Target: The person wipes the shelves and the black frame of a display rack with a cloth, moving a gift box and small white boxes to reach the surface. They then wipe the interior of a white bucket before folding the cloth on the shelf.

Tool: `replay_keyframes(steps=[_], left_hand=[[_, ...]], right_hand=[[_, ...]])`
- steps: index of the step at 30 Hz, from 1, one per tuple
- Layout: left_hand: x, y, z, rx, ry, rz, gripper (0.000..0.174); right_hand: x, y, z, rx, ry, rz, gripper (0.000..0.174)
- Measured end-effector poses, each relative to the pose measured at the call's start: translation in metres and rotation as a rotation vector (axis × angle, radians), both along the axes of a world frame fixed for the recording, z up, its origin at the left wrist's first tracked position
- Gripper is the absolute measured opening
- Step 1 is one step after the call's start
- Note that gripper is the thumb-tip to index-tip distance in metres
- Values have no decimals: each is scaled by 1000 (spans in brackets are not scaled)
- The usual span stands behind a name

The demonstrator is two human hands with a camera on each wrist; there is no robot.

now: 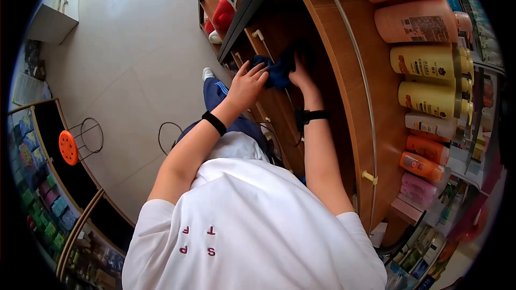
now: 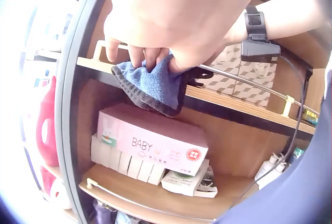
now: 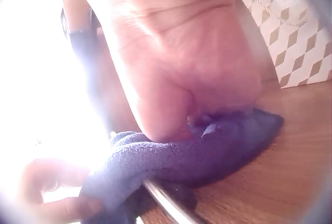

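A blue towelling cloth (image 1: pixel 278 77) with a dark edge lies over the metal rail (image 2: pixel 244 80) at the front of a wooden shelf. My left hand (image 1: pixel 247 87) holds one end of it outside the rail, and a corner hangs below the shelf edge in the left wrist view. Behind the rail, my right hand (image 3: pixel 187 78) grips the bunched cloth (image 3: pixel 155 156) against the shelf board (image 3: pixel 259 182). Its fingertips are hidden in the folds. Both wrists wear black straps.
A diamond-patterned paper bag (image 3: pixel 303 42) stands farther in on this shelf. One shelf below holds a pink baby wipes box (image 2: pixel 150 136) and white boxes (image 2: pixel 189 180). Bottles (image 1: pixel 424 62) line the upper shelf at the right. An orange round-topped stand (image 1: pixel 68 147) is at the left.
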State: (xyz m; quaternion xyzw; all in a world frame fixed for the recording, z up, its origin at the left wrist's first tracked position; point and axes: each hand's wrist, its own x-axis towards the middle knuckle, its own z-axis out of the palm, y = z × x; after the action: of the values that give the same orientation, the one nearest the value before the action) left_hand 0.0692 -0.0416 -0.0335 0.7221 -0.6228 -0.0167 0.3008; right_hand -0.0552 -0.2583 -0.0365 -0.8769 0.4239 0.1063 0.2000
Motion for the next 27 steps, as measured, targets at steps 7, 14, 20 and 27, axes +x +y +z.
replay_keyframes(steps=[7,14,20,27], left_hand=[[49,-20,1,6,-30,83,36],[68,-35,5,-47,11,76,36],[97,-41,12,-40,11,-69,34],[163,-35,46,236,61,-379,30]], right_hand=[[80,-13,11,22,-35,-2,94],[105,-68,-77,-185,7,6,82],[103,-69,-68,-101,-89,1,65],[98,-18,-19,-41,-268,-93,60]])
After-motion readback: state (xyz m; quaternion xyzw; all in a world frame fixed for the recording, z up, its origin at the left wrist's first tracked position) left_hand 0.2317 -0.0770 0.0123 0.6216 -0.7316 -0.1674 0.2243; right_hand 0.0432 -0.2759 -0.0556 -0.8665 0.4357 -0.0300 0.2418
